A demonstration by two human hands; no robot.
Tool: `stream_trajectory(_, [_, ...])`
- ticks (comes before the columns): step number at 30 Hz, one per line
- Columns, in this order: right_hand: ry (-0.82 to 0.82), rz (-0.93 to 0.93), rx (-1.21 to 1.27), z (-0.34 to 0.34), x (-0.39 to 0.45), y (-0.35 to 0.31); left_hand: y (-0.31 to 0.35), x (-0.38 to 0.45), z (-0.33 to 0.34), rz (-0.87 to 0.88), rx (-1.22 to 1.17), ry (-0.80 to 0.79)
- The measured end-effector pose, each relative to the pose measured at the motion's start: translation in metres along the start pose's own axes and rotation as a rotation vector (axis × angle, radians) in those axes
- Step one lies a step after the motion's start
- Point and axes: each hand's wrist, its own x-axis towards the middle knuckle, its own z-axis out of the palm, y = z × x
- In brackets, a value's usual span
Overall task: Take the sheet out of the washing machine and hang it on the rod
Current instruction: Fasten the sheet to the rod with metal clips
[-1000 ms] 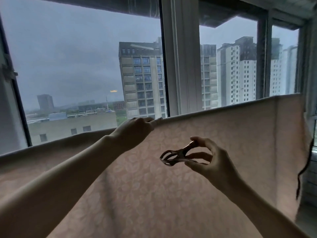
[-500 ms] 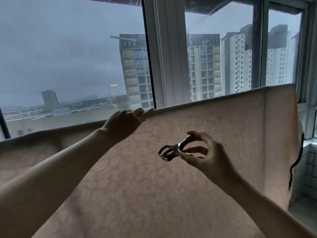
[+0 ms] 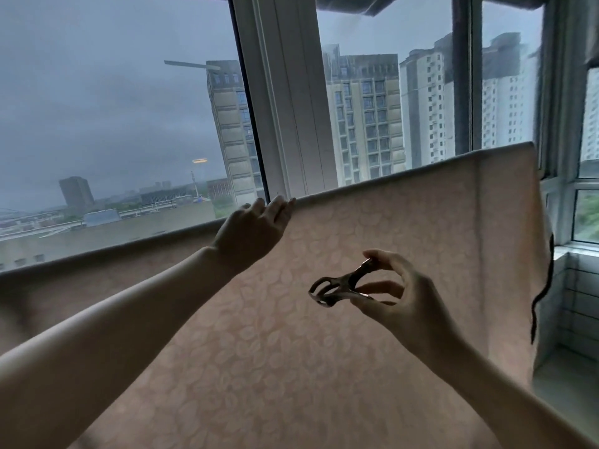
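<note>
A pale pink sheet (image 3: 405,254) with a leaf pattern hangs spread over a rod that lies hidden under its top fold, running from the lower left up to the right. My left hand (image 3: 252,231) rests on that top fold, fingers laid over the edge. Lower and to the right, my right hand (image 3: 398,296) pinches a metal clothes clip (image 3: 337,285) by its handles, jaws pointing left, in front of the sheet and apart from it.
Behind the sheet stand large windows with a white frame post (image 3: 285,102) and tall buildings outside. A tiled sill and wall corner (image 3: 577,286) lie at the right, past the sheet's free edge.
My view has shifted right. My left hand's fingers have slid up onto the top fold. My right hand with the clip has stayed roughly where it was.
</note>
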Motion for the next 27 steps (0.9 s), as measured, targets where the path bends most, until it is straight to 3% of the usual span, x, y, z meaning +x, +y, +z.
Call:
stream_trajectory(16, [0.137,0.047,-0.091,-0.029,0.052,0.036,0.045,0.082,0.034,-0.020,-0.032,0.113])
stream_trajectory(27, [0.139,0.085,-0.139,-0.085,0.071,0.075,0.075,0.135,0.053,-0.067,0.044,0.061])
